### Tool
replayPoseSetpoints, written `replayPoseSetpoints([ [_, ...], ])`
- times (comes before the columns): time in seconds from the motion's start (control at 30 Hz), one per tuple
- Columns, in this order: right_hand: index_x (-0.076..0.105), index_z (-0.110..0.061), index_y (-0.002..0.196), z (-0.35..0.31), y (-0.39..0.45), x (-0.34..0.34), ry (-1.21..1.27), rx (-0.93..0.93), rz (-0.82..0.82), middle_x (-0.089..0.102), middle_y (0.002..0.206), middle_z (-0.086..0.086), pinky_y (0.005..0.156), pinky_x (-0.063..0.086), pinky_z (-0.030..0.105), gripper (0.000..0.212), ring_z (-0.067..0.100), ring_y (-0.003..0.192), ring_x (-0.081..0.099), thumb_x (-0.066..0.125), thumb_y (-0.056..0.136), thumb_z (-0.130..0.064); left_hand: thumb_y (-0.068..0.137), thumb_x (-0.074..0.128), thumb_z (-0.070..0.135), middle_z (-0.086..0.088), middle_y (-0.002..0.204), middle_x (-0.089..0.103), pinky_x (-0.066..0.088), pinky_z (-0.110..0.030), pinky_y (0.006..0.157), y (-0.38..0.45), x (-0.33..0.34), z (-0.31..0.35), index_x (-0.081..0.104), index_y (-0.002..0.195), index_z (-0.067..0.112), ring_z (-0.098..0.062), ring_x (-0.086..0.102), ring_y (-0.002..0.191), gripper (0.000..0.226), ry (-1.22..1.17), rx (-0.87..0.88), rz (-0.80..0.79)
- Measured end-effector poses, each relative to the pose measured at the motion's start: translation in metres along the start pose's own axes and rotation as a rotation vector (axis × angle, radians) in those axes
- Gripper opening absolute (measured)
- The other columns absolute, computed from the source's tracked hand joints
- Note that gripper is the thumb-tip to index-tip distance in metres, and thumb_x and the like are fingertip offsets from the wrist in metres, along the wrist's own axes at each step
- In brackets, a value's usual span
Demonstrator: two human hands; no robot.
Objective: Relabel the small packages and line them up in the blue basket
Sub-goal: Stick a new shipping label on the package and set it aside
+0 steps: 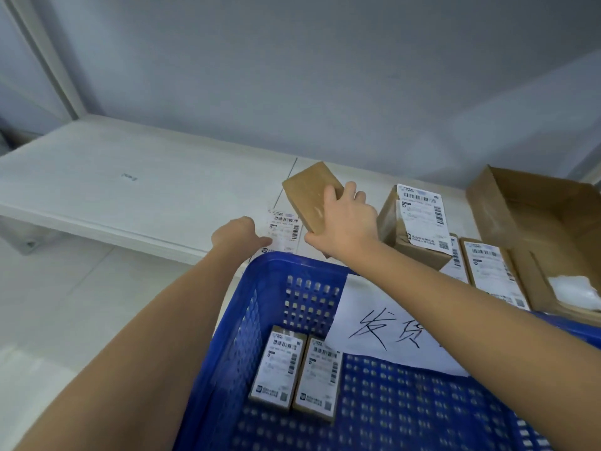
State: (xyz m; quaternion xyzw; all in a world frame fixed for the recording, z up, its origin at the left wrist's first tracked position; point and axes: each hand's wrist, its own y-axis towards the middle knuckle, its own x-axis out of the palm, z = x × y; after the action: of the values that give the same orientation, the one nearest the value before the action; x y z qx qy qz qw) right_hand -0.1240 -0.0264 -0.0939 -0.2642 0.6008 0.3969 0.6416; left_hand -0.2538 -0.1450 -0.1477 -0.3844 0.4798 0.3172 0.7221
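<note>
Head view shows the right hand gripping a plain brown cardboard package, thumb under its near end and fingers curled over the far edge, holding it tilted above the white shelf just beyond the blue plastic basket. Its long axis runs from the hand away up-left, bare face toward the camera. The white printed shipping label lies flat on the shelf just left of and below the package, and the left hand is the nearer one, its knuckles at the label's left edge; its fingers are tucked out of sight, so whether they pinch the label I cannot tell. Two labelled small brown boxes already lie side by side in the basket's near-left corner. Print on every label is too blurred to read.
</note>
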Motion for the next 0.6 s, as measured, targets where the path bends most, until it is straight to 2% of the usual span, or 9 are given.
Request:
replayPoseSetpoints([
  [0.1,0.031,-0.01,0.129,-0.001,0.015,0.006,-0.024,-0.009,0.001,0.038,0.122,0.016,0.064,0.037,0.032,0.076,0.028,0.101,0.047,0.062,0.076,-0.057,0.089,0.058,0.055,-0.003,0.11,0.063,0.037,-0.029,0.069,0.012,0.008,0.01,0.055,0.117,0.012,-0.021,0.058,0.094,0.052,-0.011,-0.006,0.008],
  [0.17,0.031,-0.01,0.13,-0.002,0.02,0.014,-0.028,-0.003,-0.019,0.038,0.123,0.017,0.065,0.04,0.033,0.078,0.029,0.102,0.047,0.062,0.076,-0.057,0.086,0.06,0.058,-0.002,0.094,0.06,0.035,-0.028,0.062,0.017,0.01,0.018,0.055,0.107,0.012,-0.02,0.054,0.083,0.05,-0.048,-0.018,0.006],
  [0.27,0.03,-0.01,0.131,-0.005,0.021,0.029,-0.009,0.027,-0.064,0.037,0.123,0.017,0.073,0.049,0.036,0.079,0.029,0.104,0.046,0.062,0.076,-0.057,0.084,0.064,0.057,0.0,0.082,0.051,0.034,-0.027,0.06,0.023,0.013,0.026,0.047,0.094,0.014,-0.019,0.052,0.08,0.047,-0.103,-0.05,-0.017],
  [0.43,0.026,-0.008,0.135,-0.005,0.025,0.045,-0.061,0.006,-0.067,0.036,0.127,0.02,0.084,0.051,0.045,0.082,0.032,0.11,0.043,0.062,0.077,-0.054,0.081,0.07,0.052,-0.001,0.093,0.056,0.036,-0.03,0.07,0.032,0.018,0.026,0.044,0.096,0.015,-0.019,0.053,0.085,0.048,-0.186,-0.103,-0.053],
  [0.6,0.026,-0.008,0.134,-0.006,0.028,0.052,-0.051,0.017,-0.101,0.036,0.127,0.02,0.085,0.051,0.046,0.083,0.033,0.111,0.043,0.062,0.077,-0.054,0.08,0.076,0.038,-0.004,0.11,0.057,0.041,-0.03,0.075,0.036,0.023,0.024,0.047,0.11,0.014,-0.023,0.057,0.105,0.048,-0.21,-0.148,-0.059],
])
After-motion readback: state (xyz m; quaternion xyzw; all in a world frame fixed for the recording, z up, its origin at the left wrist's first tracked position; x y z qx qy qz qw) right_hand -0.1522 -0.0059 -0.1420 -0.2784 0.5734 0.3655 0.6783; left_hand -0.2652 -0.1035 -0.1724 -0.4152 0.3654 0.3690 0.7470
